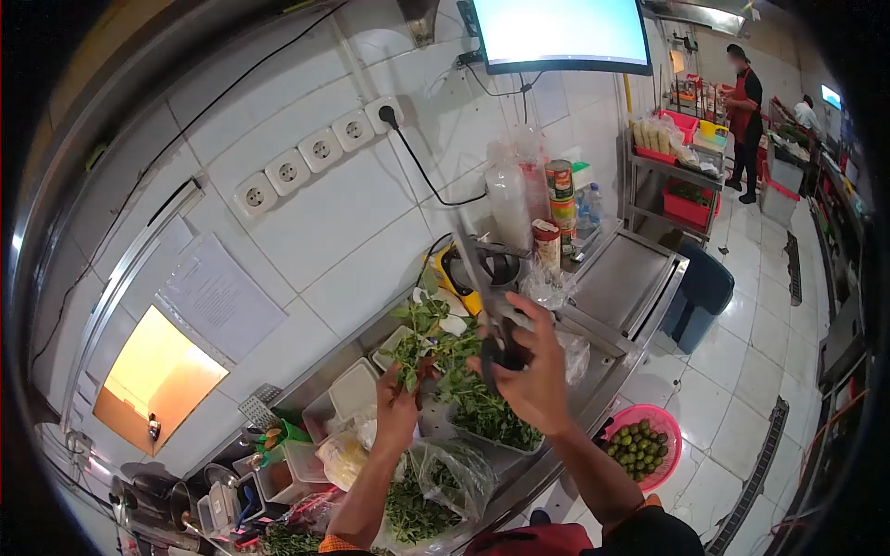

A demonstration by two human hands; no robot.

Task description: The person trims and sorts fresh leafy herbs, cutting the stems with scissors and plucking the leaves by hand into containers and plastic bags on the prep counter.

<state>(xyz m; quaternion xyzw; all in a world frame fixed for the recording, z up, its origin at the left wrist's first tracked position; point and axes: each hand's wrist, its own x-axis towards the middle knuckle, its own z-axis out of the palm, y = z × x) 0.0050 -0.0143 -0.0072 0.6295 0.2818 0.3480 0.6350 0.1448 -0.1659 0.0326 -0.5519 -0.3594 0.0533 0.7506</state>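
Extending above the fingers of the right hand (536,375), the scissors (493,315) are blurred, so whether their blades stand apart cannot be told. The green sprigs (413,341) partly hide the fingertips of the left hand (399,408). Up and left of those fingertips, print on the paper sheets (221,298) is too small to read; well above the right fingers, the top edge crops the screen (565,35).

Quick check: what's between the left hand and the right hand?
In the head view, leafy greens show between the left hand and the right hand, which grips scissors.
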